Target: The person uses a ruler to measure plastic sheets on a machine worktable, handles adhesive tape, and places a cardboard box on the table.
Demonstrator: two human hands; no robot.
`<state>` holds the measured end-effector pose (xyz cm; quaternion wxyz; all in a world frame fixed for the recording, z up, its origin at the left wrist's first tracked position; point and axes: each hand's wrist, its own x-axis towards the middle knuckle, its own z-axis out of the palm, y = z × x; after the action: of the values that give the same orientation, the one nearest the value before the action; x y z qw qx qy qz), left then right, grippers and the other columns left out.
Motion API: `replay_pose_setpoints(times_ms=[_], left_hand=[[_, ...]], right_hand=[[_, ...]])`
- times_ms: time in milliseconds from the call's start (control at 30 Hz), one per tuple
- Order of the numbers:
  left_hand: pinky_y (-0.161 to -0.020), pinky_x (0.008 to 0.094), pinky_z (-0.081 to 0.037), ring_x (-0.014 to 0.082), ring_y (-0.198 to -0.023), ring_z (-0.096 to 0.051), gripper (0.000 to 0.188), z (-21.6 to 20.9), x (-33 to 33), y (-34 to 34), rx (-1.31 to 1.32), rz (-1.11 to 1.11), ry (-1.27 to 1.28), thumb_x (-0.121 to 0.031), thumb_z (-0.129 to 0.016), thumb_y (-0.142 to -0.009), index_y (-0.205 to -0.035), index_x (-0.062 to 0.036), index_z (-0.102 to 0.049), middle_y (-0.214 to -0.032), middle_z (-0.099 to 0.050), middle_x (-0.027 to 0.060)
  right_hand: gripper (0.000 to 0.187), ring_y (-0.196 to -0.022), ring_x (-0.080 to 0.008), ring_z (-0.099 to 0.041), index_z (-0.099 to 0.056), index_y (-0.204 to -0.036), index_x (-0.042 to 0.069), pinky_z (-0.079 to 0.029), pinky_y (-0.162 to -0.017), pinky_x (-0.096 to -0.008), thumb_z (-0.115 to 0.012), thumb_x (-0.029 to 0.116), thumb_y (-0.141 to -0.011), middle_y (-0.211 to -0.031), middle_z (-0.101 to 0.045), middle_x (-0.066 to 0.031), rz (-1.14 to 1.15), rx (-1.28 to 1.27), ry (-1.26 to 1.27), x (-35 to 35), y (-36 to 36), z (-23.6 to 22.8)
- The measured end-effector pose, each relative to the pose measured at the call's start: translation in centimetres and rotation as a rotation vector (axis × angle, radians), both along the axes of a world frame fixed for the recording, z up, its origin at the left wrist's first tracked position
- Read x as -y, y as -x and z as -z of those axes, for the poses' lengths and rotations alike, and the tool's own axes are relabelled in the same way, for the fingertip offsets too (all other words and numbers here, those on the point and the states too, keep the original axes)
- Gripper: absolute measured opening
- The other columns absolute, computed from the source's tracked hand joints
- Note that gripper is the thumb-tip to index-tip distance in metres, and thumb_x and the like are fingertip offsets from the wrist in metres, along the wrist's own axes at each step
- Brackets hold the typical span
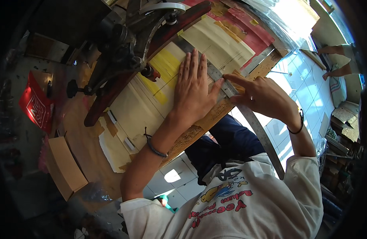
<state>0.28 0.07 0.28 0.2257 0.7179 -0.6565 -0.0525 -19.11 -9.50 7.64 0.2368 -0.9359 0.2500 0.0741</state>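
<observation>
- My left hand [193, 87] lay flat over pale paper [139, 111], its fingertips and thumb at a long metal ruler [214, 73].
- My right hand [267, 95] had index finger and thumb on the ruler; I couldn't tell whether they pinched.
- The ruler slanted from far left to near right, overhanging the wooden table [187, 137].

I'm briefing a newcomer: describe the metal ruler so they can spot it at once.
Find the near edge of the table, where the left hand and right hand lie close together. Both hands touch the ruler, which crosses that edge and reaches out toward the white shirt. It stands apart from the cream sheets beside it as a long, narrow, grey strip.
</observation>
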Motion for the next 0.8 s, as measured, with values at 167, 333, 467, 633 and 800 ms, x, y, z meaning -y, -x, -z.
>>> replay_pose_setpoints(times_ms=[167, 333, 467, 633, 800], left_hand=[[-0.121, 0.051, -0.017, 0.0477, -0.146, -0.019, 0.08, -0.8, 0.2, 0.0, 0.04, 0.049, 0.013, -0.05, -0.047, -0.099, -0.148, 0.0104, -0.028, -0.154, -0.021, 0.0364], [-0.114, 0.0517, -0.03, 0.0476, -0.136, -0.034, 0.08, -1.6, 0.3, -1.3, 0.113, 0.061, 0.026, -0.05, -0.061, -0.091, -0.14, 0.0106, -0.04, -0.147, -0.031, 0.0334], [-0.111, 0.0511, -0.035, 0.0463, -0.131, -0.039, 0.081, -1.6, 0.0, -1.2, 0.088, 0.095, 0.002, -0.05, -0.065, -0.088, -0.139, 0.01, -0.043, -0.143, -0.035, 0.031], [-0.11, 0.054, -0.035, 0.0499, -0.133, -0.038, 0.087, -1.5, 0.0, -0.9, 0.067, 0.129, 0.013, -0.051, -0.072, -0.082, -0.138, 0.0098, -0.044, -0.144, -0.036, 0.0338], [-0.109, 0.058, -0.036, 0.0545, -0.134, -0.036, 0.095, -2.0, 0.6, -1.1, 0.007, 0.12, -0.046, -0.056, -0.075, -0.079, -0.137, 0.0124, -0.044, -0.146, -0.033, 0.0383]], right_hand=[[0.036, -0.072, -0.0258, -0.069, -0.067, -0.119, 0.01, -0.052, -0.066, -0.0408, -0.065, 0.035, -0.094, -0.075, -0.069, -0.0114, -0.149, 0.35, 0.315, 5.6, -6.3, 1.7], [0.025, -0.081, -0.0218, -0.067, -0.07, -0.107, 0.007, -0.052, -0.068, -0.0382, -0.067, 0.027, -0.093, -0.086, -0.067, -0.0117, -0.414, 0.515, 0.13, 12.6, -13.3, 5.2], [0.02, -0.073, -0.0198, -0.063, -0.069, -0.092, 0.003, -0.048, -0.063, -0.0336, -0.076, 0.02, -0.085, -0.081, -0.065, -0.0095, -0.449, 0.572, -0.135, 13.6, -14.5, 5.3], [0.023, -0.066, -0.0238, -0.061, -0.071, -0.097, 0.003, -0.048, -0.061, -0.0361, -0.075, 0.021, -0.083, -0.07, -0.062, -0.0096, -0.487, 0.575, -0.045, 14.2, -13.2, 5.2], [0.023, -0.073, -0.0249, -0.063, -0.074, -0.101, 0.002, -0.051, -0.065, -0.0369, -0.074, 0.018, -0.083, -0.075, -0.065, -0.0112, -0.621, 0.672, 0.041, 14.7, -13.5, 5.8]])
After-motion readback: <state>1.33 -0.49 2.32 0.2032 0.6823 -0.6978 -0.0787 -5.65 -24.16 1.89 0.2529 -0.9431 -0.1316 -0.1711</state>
